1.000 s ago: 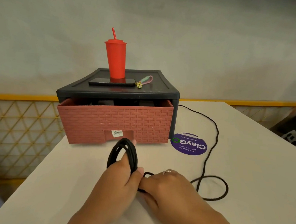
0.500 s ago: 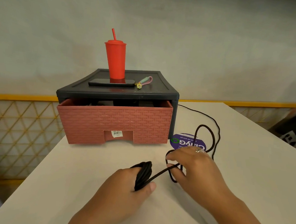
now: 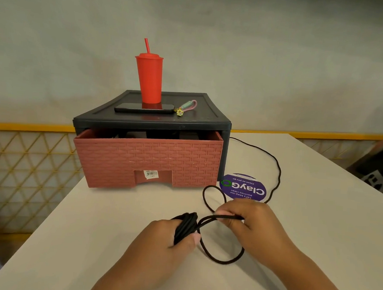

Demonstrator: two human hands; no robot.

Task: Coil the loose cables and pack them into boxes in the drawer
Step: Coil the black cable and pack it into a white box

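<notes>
A long black cable (image 3: 276,170) trails from behind the drawer unit across the white table (image 3: 316,219). My left hand (image 3: 164,241) grips a tight black coil (image 3: 186,226) of that cable just above the table. My right hand (image 3: 248,222) pinches two strands of the cable beside the coil, with one loop hanging below and another loop standing toward the drawer. The pink brick-pattern drawer (image 3: 147,162) is pulled partly out of its dark case (image 3: 151,120); dark boxes show inside, mostly hidden.
A red tumbler (image 3: 148,77) with a straw, a black phone (image 3: 143,108) and a keychain (image 3: 187,106) sit on top of the case. A purple round sticker (image 3: 242,188) lies on the table right of the drawer. A yellow lattice railing (image 3: 23,168) runs behind the table.
My right hand drew back toward the coil with the cable, forming a new loop below it. The left hand stayed in place with the coil.
</notes>
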